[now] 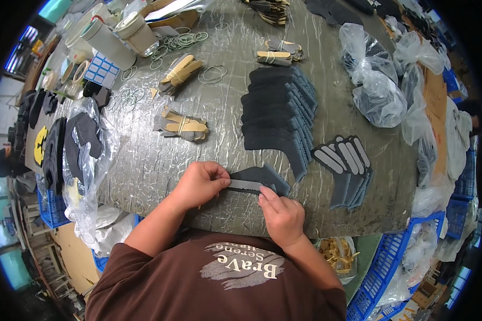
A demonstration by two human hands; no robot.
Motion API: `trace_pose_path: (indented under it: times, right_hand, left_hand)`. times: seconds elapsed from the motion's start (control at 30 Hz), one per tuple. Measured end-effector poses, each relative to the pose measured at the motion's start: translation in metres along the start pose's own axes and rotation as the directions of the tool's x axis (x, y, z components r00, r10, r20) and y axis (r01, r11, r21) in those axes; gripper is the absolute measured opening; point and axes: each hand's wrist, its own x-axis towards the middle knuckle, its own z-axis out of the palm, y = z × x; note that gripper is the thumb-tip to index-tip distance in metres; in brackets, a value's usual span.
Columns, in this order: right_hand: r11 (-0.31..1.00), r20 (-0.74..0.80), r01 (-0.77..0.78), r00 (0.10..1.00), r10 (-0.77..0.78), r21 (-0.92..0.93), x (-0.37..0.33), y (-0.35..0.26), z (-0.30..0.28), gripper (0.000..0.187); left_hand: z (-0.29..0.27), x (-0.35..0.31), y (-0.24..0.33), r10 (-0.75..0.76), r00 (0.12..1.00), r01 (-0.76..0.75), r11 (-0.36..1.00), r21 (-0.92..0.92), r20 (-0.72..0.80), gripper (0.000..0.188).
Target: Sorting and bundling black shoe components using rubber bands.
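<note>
My left hand (201,184) is closed, thumb and fingers pinching the left end of a narrow grey strip (243,185). The strip lies along the near edge of a dark blue-grey cut piece (262,174) on the table. At the strip's other end, my right hand (281,214) is closed, fingertips pressed on strip and piece; its thumb is partly hidden. Just beyond, overlapping black and blue-grey cut pieces (268,109) lie in a fanned row. Right of them is a smaller fan of pieces (351,187) with light grey strips on their upper ends.
Banded bundles of tan and grey strips (185,127) lie on the table (219,101). Loose rubber bands (179,41) and white containers (136,35) are at the far left. Clear plastic bags (377,91) lie at right. A blue crate (385,262) stands below the near right edge.
</note>
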Motion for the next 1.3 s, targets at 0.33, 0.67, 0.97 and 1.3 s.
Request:
trace_pose_path:
  times: [0.33,0.67,0.97,1.3]
  right_hand:
    - [1.000,0.044,-0.019,0.999,0.020,-0.023,0.003,-0.002,-0.001,0.006]
    - [0.941,-0.136,-0.282,0.941,0.309,0.189,0.001,0.001,-0.014,0.015]
    - [0.867,-0.331,-0.486,0.804,0.493,0.111,0.013,0.037,-0.093,0.010]
    - [0.443,0.355,-0.482,0.870,0.341,0.756,0.030,-0.040,-0.023,0.009]
  left_hand:
    - [0.004,0.001,-0.008,0.216,0.973,-0.189,0.946,0.265,-0.079,0.012]
    - [0.014,-0.003,-0.016,0.607,0.795,-0.585,0.761,0.280,0.010,0.006]
    - [0.034,-0.012,-0.015,0.548,0.827,-0.442,0.772,-0.456,0.127,0.075]
    - [0.038,-0.019,-0.008,0.828,0.535,-0.838,0.493,0.236,0.169,0.108]
